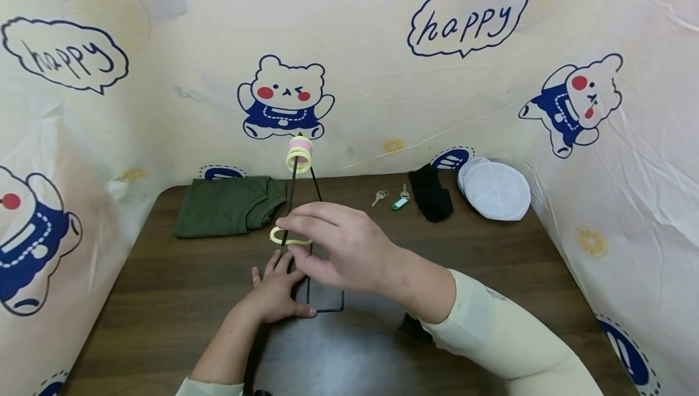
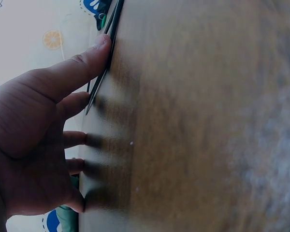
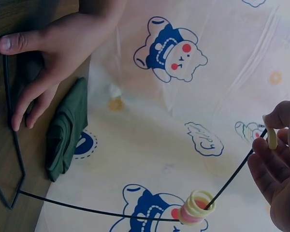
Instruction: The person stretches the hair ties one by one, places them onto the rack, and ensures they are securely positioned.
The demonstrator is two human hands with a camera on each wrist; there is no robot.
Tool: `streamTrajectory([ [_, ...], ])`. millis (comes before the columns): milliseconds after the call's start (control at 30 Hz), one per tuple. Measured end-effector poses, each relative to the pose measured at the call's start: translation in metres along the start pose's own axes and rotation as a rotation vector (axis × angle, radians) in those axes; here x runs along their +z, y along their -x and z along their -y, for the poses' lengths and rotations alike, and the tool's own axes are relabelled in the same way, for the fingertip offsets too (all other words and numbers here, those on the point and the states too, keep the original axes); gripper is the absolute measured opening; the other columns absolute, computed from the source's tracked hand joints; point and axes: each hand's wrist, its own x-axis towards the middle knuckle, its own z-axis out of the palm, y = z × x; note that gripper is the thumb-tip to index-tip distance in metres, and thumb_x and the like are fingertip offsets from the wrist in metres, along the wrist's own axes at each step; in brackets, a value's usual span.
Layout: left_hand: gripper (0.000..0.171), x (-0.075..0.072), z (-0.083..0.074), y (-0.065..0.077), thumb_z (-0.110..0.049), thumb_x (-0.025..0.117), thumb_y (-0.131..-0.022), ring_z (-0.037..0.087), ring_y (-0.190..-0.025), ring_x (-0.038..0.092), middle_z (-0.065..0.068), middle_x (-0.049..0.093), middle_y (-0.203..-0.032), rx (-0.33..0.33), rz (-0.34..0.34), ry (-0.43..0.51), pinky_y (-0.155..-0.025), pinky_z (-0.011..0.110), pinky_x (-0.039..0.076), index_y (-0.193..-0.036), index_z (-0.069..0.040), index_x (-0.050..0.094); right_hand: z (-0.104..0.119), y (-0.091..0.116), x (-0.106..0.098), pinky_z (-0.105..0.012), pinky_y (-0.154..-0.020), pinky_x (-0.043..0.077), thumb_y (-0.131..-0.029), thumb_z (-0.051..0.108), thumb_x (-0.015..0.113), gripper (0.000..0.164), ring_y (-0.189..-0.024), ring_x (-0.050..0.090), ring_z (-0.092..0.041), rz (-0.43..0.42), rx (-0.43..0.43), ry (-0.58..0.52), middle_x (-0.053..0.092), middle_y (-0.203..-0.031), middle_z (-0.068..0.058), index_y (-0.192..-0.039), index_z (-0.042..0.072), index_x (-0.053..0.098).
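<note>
A black wire stand rises from the table in front of me, with a bent base and a thin rod slanting down from its top. Several pale yellow and pink rings sit bunched together at that top. My right hand pinches a pale yellow ring between thumb and fingers, at the lower end of the slanting rod. In the head view the rod's tip overlaps the ring's opening. With fingers spread, my left hand presses on the wire base, its thumb lying over one corner.
Folded dark green cloth lies at the back left of the table. Along the back right are keys, a key with a green tag, a black cloth item and a white cap. Something black shows under my right forearm.
</note>
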Motion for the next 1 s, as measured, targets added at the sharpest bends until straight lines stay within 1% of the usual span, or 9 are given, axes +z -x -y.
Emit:
streamTrajectory([
  [133, 0.104, -0.001, -0.001, 0.0, -0.064, 0.088, -0.071, 0.046, -0.157, -0.006, 0.015, 0.008, -0.173, -0.011, 0.01, -0.006, -0.106, 0.085, -0.004, -0.159, -0.027, 0.045, -0.006, -0.001, 0.002, -0.018, -0.094, 0.052, -0.092, 0.011, 0.074, 0.03, -0.107, 0.071, -0.013, 0.008, 0.03, 0.01, 0.074, -0.116, -0.008, -0.121, 0.003, 0.074],
  [267, 0.106, -0.001, -0.002, 0.0, -0.064, 0.088, -0.071, 0.046, -0.156, -0.006, 0.014, 0.006, -0.174, -0.013, 0.013, -0.008, -0.106, 0.085, -0.004, -0.16, -0.028, 0.042, -0.012, -0.002, 0.004, -0.016, -0.089, 0.053, -0.093, 0.012, 0.074, 0.03, -0.105, 0.071, -0.012, 0.011, 0.057, 0.022, 0.073, -0.117, -0.009, -0.121, 0.003, 0.073],
  [367, 0.108, -0.002, -0.002, 0.0, -0.064, 0.088, -0.071, 0.046, -0.156, -0.006, 0.013, 0.005, -0.174, -0.013, 0.015, -0.008, -0.106, 0.085, -0.004, -0.162, -0.031, 0.039, -0.017, -0.004, 0.005, -0.015, -0.086, 0.053, -0.093, 0.012, 0.073, 0.03, -0.1, 0.071, -0.01, 0.01, 0.08, 0.019, 0.073, -0.118, -0.009, -0.122, 0.003, 0.073],
  [533, 0.108, -0.003, -0.002, -0.001, -0.064, 0.088, -0.071, 0.047, -0.156, -0.006, 0.014, 0.006, -0.174, -0.01, 0.015, -0.011, -0.106, 0.085, -0.004, -0.162, -0.031, 0.038, -0.025, -0.007, 0.008, -0.013, -0.086, 0.053, -0.094, 0.011, 0.073, 0.031, -0.092, 0.072, -0.007, 0.005, 0.115, 0.014, 0.072, -0.121, -0.01, -0.124, 0.002, 0.072],
  [767, 0.108, -0.003, -0.001, 0.0, -0.063, 0.088, -0.072, 0.047, -0.156, -0.005, 0.014, 0.005, -0.174, -0.005, 0.015, -0.017, -0.106, 0.086, -0.003, -0.162, -0.03, 0.038, -0.038, -0.007, 0.013, -0.015, -0.086, 0.053, -0.093, 0.011, 0.074, 0.033, -0.093, 0.072, -0.009, -0.016, 0.131, 0.044, 0.07, -0.122, -0.012, -0.124, 0.001, 0.07],
  [867, 0.108, -0.003, -0.002, 0.0, -0.063, 0.088, -0.072, 0.046, -0.156, -0.005, 0.014, 0.005, -0.174, -0.003, 0.014, -0.015, -0.106, 0.085, -0.003, -0.162, -0.03, 0.038, -0.046, -0.007, 0.016, -0.015, -0.084, 0.054, -0.093, 0.012, 0.074, 0.034, -0.093, 0.071, -0.01, -0.034, 0.139, 0.067, 0.07, -0.121, -0.012, -0.125, 0.002, 0.071],
  [1000, 0.108, -0.003, -0.003, 0.0, -0.063, 0.088, -0.072, 0.046, -0.157, -0.005, 0.013, 0.005, -0.174, -0.006, 0.015, -0.012, -0.106, 0.085, -0.004, -0.162, -0.031, 0.037, -0.056, -0.006, 0.018, -0.017, -0.084, 0.055, -0.092, 0.011, 0.074, 0.035, -0.099, 0.071, -0.012, -0.063, 0.159, 0.074, 0.07, -0.123, -0.012, -0.125, 0.002, 0.07],
])
